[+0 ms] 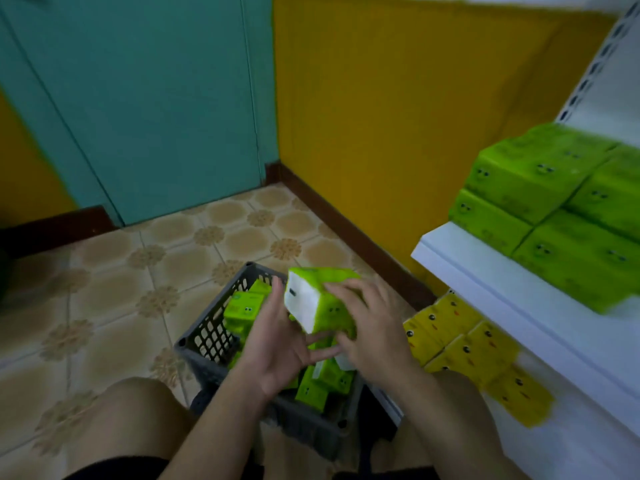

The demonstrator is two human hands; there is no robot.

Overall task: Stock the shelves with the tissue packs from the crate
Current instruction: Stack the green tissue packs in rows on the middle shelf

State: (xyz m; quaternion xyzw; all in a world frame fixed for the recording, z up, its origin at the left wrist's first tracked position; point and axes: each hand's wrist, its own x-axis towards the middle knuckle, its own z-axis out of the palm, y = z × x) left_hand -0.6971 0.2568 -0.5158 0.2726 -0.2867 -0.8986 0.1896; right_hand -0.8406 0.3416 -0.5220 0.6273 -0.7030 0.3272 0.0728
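Note:
A green tissue pack (320, 299) with a white end face is held above the grey crate (207, 337), tilted. My left hand (277, 344) supports it from the left and below, fingers spread along its underside. My right hand (370, 327) grips its right side, fingers curled over the top. Several more green packs (242, 310) lie loose inside the crate. Stacked green packs (554, 209) fill the upper white shelf (485, 282) on the right.
Yellow tissue packs (467, 348) sit on the lower shelf at right. My knees frame the crate on a patterned tile floor (138, 271). A teal door (156, 98) and a yellow wall (381, 116) stand behind.

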